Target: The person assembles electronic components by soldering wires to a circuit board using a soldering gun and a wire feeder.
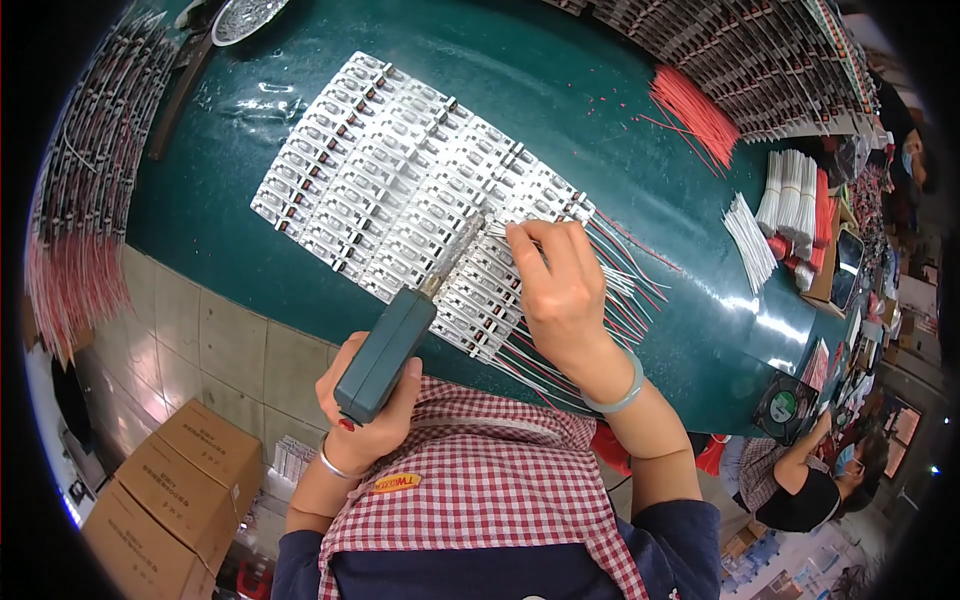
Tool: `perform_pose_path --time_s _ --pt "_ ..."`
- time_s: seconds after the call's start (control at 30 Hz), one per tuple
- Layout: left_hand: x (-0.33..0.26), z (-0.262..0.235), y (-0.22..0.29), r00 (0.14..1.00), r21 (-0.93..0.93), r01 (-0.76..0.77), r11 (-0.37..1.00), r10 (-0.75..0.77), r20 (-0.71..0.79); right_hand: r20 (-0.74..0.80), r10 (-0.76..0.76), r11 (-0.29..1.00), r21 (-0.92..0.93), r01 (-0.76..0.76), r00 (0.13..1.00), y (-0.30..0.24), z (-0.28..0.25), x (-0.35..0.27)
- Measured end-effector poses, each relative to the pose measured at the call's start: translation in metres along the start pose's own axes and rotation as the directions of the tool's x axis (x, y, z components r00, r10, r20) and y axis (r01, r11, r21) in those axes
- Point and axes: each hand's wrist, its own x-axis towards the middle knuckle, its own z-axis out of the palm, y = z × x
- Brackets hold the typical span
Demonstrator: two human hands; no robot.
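A dark green soldering gun (388,350) is gripped in my left hand (372,400), its metal tip angled up and right onto a panel of small boards. This panel (400,160) is silvery white, with rows of repeated modules and dark components, and lies slanted on the table. My right hand (562,290) rests over the panel's right part, thumb and forefinger pinched close to the soldering tip on what looks like the end of a thin white wire (497,229). Red and white wires (625,290) trail from the panel's right edge, partly beneath my right hand and wrist.
The green table (690,350) carries loose red wires (695,110), white wires (748,240) and bundled white wires (788,195). Wired panels hang at left (95,150) and stack at far right (740,60). A small fan (785,407) sits at the right edge. Cartons (170,490) stand lower left; a co-worker (805,470) sits right.
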Motion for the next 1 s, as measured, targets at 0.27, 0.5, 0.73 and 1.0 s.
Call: perform_pose_path --time_s 0.27,0.5,0.73,1.0 --pt "-0.001 -0.003 0.001 0.999 0.023 0.014 1.0 -0.014 0.031 0.015 0.058 0.998 0.019 -0.058 0.998 -0.003 -0.001 0.001" --pt "0.0 -0.003 0.002 1.0 0.021 0.019 1.0 -0.02 0.022 -0.029 0.023 1.0 0.009 -0.023 0.999 0.001 -0.002 0.002" --pt "0.006 -0.002 0.006 0.999 0.012 0.021 1.0 -0.021 0.028 -0.028 0.024 1.0 0.006 -0.024 0.999 0.011 0.0 0.0" --pt "0.015 0.002 0.012 0.997 -0.023 0.038 0.999 -0.036 0.061 -0.023 0.037 0.999 0.019 -0.037 0.999 0.012 0.001 0.003"
